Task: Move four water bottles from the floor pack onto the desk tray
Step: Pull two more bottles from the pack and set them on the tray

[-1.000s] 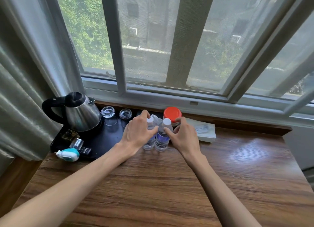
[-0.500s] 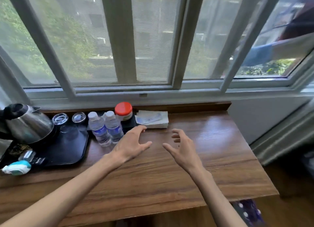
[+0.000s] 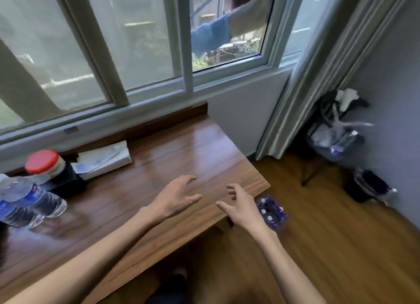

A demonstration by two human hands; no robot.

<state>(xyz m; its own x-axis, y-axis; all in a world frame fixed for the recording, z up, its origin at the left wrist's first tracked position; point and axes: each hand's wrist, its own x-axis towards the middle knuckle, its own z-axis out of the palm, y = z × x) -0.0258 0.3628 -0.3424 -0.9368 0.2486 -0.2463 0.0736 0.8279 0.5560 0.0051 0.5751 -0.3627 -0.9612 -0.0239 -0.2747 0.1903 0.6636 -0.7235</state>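
Observation:
Two clear water bottles (image 3: 27,201) with blue labels stand at the far left of the wooden desk (image 3: 170,153), blurred by motion. The tray is almost out of view at the left edge. A purple-wrapped pack of bottles (image 3: 271,209) with white caps lies on the floor past the desk's right corner. My left hand (image 3: 176,198) hovers over the desk, fingers spread, holding nothing. My right hand (image 3: 244,207) is at the desk's right corner, fingers apart and empty, partly covering the pack.
A jar with a red lid (image 3: 44,162) and a tissue packet (image 3: 104,159) sit at the back of the desk. A curtain (image 3: 318,81) hangs at the right. A bin with clutter (image 3: 334,133) and a small dark bin (image 3: 368,187) stand on the wooden floor.
Both hands let go of the two bottles by the tray and swung right, open. The view turned right, so the kettle and tray left the frame and the floor pack appeared.

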